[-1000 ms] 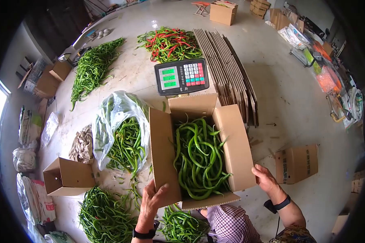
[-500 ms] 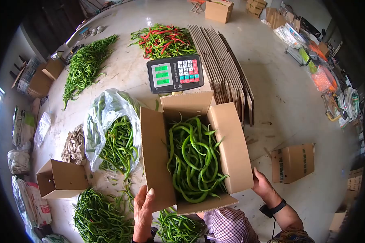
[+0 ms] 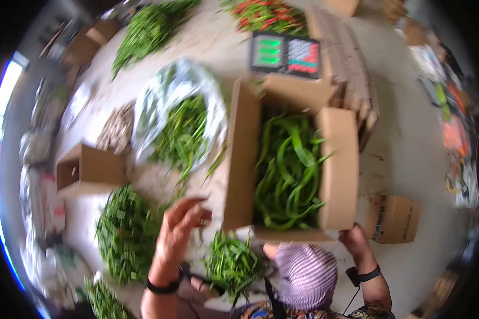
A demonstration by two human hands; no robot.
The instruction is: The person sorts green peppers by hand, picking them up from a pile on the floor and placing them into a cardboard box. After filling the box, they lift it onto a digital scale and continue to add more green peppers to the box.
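Note:
An open cardboard box (image 3: 339,167) holds long green chili peppers (image 3: 290,170), its flaps spread outward. At the box's lower right corner, my right hand (image 3: 356,240) grips the edge, with its fingers partly hidden and blurred. My left hand (image 3: 182,226) is off the box's left side, fingers loosely bent and apart, with nothing visible in them. Behind the box stands a scale display (image 3: 285,55) with lit green digits, too blurred to read. Below the box lies a small pile of green peppers (image 3: 231,260).
A person in a checked cap (image 3: 306,274) is below the box. An open plastic bag (image 3: 143,119) of peppers lies left, above a larger pepper heap (image 3: 125,234). Smaller boxes stand left (image 3: 98,167) and right (image 3: 396,218). Flattened cardboard (image 3: 351,69) is stacked behind.
My left hand has left the box's side and moved down and left. The view has swung, shifting the floor piles and scale. My right hand stays at the box's lower right corner.

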